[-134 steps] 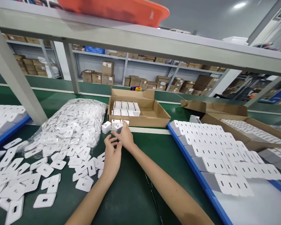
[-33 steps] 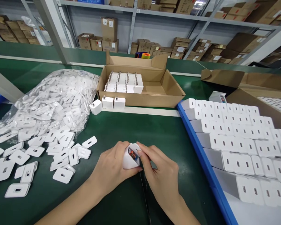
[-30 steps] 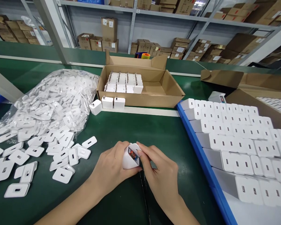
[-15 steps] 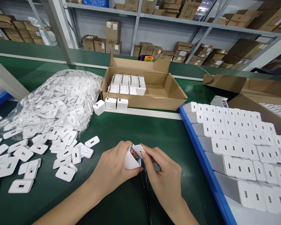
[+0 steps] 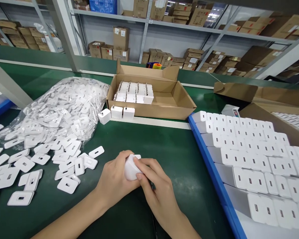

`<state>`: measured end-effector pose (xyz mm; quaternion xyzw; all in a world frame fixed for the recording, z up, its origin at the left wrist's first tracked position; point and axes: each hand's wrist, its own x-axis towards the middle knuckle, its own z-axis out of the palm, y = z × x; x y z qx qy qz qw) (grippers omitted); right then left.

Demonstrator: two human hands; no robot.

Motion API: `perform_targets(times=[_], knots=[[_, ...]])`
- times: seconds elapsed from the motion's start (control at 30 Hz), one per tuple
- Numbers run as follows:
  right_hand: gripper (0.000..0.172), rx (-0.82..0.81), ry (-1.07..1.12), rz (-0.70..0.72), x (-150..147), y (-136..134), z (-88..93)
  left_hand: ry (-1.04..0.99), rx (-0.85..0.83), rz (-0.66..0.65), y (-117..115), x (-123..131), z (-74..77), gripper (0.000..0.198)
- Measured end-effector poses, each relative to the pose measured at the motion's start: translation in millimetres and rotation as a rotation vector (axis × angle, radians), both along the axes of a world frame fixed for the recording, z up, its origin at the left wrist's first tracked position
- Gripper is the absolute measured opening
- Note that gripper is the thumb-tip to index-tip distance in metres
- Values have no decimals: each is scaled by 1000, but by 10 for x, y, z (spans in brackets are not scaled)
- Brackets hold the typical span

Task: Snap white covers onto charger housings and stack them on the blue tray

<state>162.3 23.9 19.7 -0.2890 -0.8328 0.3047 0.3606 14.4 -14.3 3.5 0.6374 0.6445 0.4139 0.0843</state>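
Note:
My left hand is wrapped around a white USB charger at the front middle of the bench. Closed over the charger's right side is my right hand, its thumb and fingertips pressing on it. These fingers mostly hide the end with the cover plate, and no circuit board shows now. Loose white cover plates with slots lie to the left of my hands. Behind them sits a clear bag full of the same plates.
An open cardboard box holds chargers at the back. Several chargers stand in front of it. At right, a blue tray carries rows of chargers with USB slots. Another open carton is behind it. A dark cable runs below my right hand.
The cover plate that my right fingers held tilted at the charger's open end now lies against it, hiding the circuit board. Both hands have shifted slightly left with the charger.

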Motion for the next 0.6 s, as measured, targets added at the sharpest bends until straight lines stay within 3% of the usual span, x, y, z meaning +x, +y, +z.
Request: perform_targets(times=[0.17,0.33,0.47,0.53,0.6], knots=[[45,-67,-4,45,-10,-42,-8,-241,-143,-9,-45,87,11,40],[32,8,24,-18,-22,-6,-22,-457,-232,-190,-62,135,19,42],[29,112,114,-85,5,63,-18,-662,-325,-377,-25,-11,141,37],[30,163,114,-59,16,90,-9,-866,-445,-466,16,-110,212,26],[33,220,86,2,20,107,5,-999,-531,-464,60,-178,259,25]])
